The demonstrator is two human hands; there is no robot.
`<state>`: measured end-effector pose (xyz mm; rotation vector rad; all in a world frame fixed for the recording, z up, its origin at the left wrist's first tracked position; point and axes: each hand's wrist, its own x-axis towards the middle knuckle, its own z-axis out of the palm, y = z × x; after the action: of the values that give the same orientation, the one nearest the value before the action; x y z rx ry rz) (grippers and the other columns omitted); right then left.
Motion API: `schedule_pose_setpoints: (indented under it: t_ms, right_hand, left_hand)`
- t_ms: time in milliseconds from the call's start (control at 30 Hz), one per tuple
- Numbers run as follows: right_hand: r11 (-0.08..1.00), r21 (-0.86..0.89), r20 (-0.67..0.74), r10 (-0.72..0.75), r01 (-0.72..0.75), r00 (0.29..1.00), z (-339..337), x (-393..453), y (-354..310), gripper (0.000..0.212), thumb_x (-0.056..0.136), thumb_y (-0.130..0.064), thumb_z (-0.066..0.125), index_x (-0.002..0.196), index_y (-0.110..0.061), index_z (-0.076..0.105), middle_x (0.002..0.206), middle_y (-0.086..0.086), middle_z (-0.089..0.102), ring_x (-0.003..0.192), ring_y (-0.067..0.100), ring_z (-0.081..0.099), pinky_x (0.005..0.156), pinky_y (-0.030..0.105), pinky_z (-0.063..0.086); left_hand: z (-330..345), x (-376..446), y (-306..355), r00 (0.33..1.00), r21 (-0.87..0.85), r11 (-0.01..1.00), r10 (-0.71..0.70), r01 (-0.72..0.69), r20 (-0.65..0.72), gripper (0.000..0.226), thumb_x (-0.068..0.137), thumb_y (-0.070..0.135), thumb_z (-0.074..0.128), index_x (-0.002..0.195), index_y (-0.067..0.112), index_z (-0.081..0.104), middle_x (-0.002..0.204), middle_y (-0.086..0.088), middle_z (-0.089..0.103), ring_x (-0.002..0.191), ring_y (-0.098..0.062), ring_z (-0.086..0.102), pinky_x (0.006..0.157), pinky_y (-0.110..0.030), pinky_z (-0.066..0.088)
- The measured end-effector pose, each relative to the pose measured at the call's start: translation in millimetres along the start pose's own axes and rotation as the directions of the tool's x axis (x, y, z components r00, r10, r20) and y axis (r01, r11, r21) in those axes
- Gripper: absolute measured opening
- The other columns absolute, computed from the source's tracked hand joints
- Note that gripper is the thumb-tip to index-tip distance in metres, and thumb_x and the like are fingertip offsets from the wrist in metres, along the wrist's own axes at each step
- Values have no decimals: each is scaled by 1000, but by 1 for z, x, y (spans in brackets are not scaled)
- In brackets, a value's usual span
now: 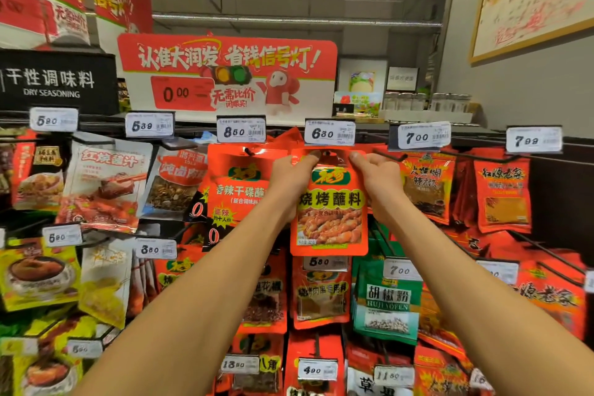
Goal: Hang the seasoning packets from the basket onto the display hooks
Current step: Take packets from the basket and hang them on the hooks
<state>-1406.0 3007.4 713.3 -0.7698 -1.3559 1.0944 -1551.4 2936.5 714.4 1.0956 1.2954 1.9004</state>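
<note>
An orange-red seasoning packet [329, 212] with a picture of grilled skewers hangs upright at the top row of the display, under the 6.80 price tag [329, 132]. My left hand [294, 175] pinches its top left corner. My right hand [374, 175] pinches its top right corner. The packet's hang hole sits at the hook [328, 154] between my fingertips; whether the hook passes through it is hidden. The basket is out of view.
Rows of hooks carry many more packets: a red one [236, 190] just left, red chilli packets [427, 186] to the right, green pepper packets [387, 302] below. Price tags jut out on the hook ends. A red promotion sign [226, 74] stands above the rack.
</note>
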Motion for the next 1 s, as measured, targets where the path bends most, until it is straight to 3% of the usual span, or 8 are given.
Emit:
schedule_pose_setpoints:
  t_ms: [167,333,467,567,667,733,867,1000]
  right_hand:
    - [999,-44,-20,25,-26,999,3,7,-4,22,86,-35,74,76,-17,67,61,-2,71,51,13,65,48,24,49]
    - [998,-62,20,35,-34,999,1,4,1,23,89,-36,73,81,-14,70,83,13,78,68,22,72,66,38,58]
    - [997,-75,135,38,-28,990,-5,-2,9,21,88,-40,74,89,-19,71,79,-1,78,63,14,74,50,26,54]
    - [991,-128,150,53,-34,987,-1,0,20,15,89,-35,73,97,-23,70,83,-2,78,69,18,75,54,31,56]
    - [983,-174,4,64,-62,998,10,17,23,14,86,-31,74,90,-19,71,82,3,77,74,23,75,64,37,61]
    - [977,-190,-80,82,-96,993,19,30,24,13,86,-29,75,84,-18,69,82,5,75,77,24,73,70,39,60]
    - [970,-212,-210,72,-117,975,33,55,30,22,84,-23,78,70,-17,62,77,2,70,74,21,64,56,27,44]
    - [949,-298,-249,27,-103,968,43,73,34,13,86,-23,77,88,-12,71,98,9,74,96,28,66,79,37,53]
  left_hand:
    - [6,6,10,999,-12,999,-42,42,-31,17,85,25,75,72,18,66,62,-2,73,50,-18,68,49,-26,51]
    - [0,6,9,996,-6,996,-90,89,-29,10,83,24,75,81,15,71,72,-9,77,57,-24,72,55,-33,59]
    - [-1,9,1,994,72,995,-63,70,-92,20,86,29,76,76,17,65,63,1,71,57,-19,68,48,-23,51]
    - [2,17,0,986,211,975,-39,74,-164,37,86,42,76,100,9,67,94,-8,72,87,-27,68,72,-35,56]
    - [6,18,-1,980,323,942,-26,91,-200,61,84,53,75,118,4,62,113,-9,67,102,-30,65,90,-43,55]
    - [7,16,-3,982,340,937,-15,78,-186,44,86,49,75,103,10,64,103,-4,65,91,-25,64,85,-40,55]
    - [6,15,-10,989,413,908,-3,65,-150,21,86,25,70,75,20,53,79,0,62,77,-24,60,65,-33,46]
    - [3,12,-13,992,388,919,-27,74,-125,16,83,18,64,71,22,53,72,-2,55,68,-23,49,65,-33,39]
